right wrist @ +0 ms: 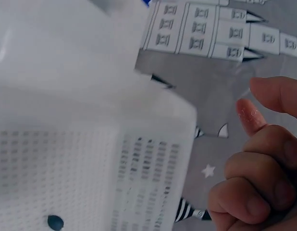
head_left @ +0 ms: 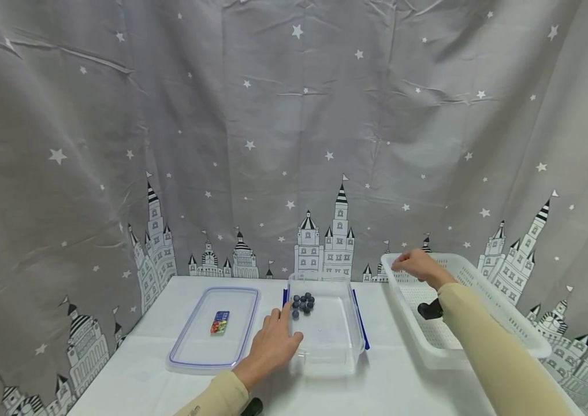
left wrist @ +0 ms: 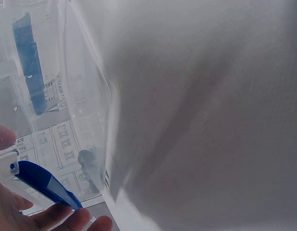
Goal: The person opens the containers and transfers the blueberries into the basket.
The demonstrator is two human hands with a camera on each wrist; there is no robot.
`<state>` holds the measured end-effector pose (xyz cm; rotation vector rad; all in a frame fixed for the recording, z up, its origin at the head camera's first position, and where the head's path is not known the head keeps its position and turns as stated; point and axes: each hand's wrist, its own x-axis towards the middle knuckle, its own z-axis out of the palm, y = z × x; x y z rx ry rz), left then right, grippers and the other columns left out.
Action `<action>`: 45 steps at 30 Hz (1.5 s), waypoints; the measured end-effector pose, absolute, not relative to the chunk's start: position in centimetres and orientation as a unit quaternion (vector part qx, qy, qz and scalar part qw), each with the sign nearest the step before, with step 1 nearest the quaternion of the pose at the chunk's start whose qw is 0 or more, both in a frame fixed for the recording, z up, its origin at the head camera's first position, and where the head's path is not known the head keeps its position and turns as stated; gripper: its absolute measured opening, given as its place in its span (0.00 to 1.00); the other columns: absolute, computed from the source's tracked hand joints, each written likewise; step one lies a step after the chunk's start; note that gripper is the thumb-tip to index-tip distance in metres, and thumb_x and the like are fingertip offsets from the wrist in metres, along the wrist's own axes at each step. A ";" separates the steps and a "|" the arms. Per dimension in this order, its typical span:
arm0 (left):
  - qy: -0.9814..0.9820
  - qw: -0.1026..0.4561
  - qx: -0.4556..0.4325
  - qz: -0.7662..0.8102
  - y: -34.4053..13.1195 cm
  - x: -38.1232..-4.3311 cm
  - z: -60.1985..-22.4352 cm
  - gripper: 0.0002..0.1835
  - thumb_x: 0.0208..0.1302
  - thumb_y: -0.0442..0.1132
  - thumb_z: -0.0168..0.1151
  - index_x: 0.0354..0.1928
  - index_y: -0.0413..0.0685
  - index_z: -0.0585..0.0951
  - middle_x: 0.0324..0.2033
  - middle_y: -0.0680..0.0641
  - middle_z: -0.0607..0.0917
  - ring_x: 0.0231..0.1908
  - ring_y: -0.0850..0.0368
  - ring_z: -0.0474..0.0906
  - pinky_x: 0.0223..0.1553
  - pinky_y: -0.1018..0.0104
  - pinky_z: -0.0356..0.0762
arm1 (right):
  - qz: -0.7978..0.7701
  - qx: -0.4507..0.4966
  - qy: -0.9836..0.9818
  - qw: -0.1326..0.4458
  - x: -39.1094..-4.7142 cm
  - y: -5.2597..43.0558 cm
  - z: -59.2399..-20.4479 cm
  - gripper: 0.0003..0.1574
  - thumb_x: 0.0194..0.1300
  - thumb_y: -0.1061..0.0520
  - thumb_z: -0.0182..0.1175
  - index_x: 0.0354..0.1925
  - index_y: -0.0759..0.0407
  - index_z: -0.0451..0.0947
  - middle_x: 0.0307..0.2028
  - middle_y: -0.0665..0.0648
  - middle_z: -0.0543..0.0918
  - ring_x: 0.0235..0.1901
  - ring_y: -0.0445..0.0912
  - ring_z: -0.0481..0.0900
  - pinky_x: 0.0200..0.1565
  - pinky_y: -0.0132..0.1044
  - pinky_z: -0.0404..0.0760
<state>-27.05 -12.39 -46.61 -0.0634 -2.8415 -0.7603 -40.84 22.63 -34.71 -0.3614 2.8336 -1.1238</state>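
Several blueberries (head_left: 302, 303) lie grouped at the left end of the clear lidless container (head_left: 332, 332), which has blue side clips. My left hand (head_left: 272, 342) rests against the container's left side, fingers extended and thumb spread apart. In the left wrist view, its fingertips touch the blue clip (left wrist: 46, 185). My right hand (head_left: 419, 266) hovers over the far left corner of the white basket (head_left: 413, 332). Its thumb and index finger stand apart, the other fingers loosely bent, and nothing shows between them. One blueberry (right wrist: 55, 222) sits on the basket's perforated floor.
Left of the container lies its flat lid (head_left: 239, 341), blue-edged, with a colourful label (head_left: 219, 323). A white cloth covers the table (head_left: 133, 370). Behind it hangs a grey curtain (head_left: 273, 115) printed with castles and stars. The basket's tall walls border the right side.
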 end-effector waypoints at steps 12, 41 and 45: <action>-0.960 0.096 -0.018 -0.261 -12.4 -26.9 -46.5 0.42 0.61 0.49 0.58 0.77 0.46 0.60 0.53 0.42 0.73 0.47 0.50 0.70 0.37 0.54 0.73 | -0.402 -0.137 0.903 0.062 -40.0 17.8 -33.1 0.22 0.69 0.53 0.60 0.55 0.66 0.81 0.55 0.65 0.82 0.19 0.39 0.57 0.22 0.33 0.60; -0.961 0.082 -0.010 -0.262 -12.3 -26.9 -46.4 0.42 0.62 0.50 0.59 0.77 0.46 0.60 0.56 0.40 0.73 0.50 0.48 0.71 0.42 0.50 0.76 | -0.514 -0.150 0.833 0.138 -40.1 7.9 -37.9 0.16 0.65 0.55 0.66 0.50 0.58 0.85 0.13 0.44 0.65 0.12 0.39 0.51 0.21 0.34 0.59; -0.962 0.080 -0.007 -0.261 -12.3 -27.0 -46.4 0.43 0.62 0.51 0.60 0.77 0.46 0.59 0.56 0.40 0.73 0.50 0.48 0.71 0.41 0.50 0.76 | -0.524 -0.154 0.825 0.147 -40.2 6.9 -38.8 0.16 0.65 0.56 0.66 0.50 0.59 0.84 0.11 0.45 0.61 0.12 0.39 0.51 0.20 0.33 0.58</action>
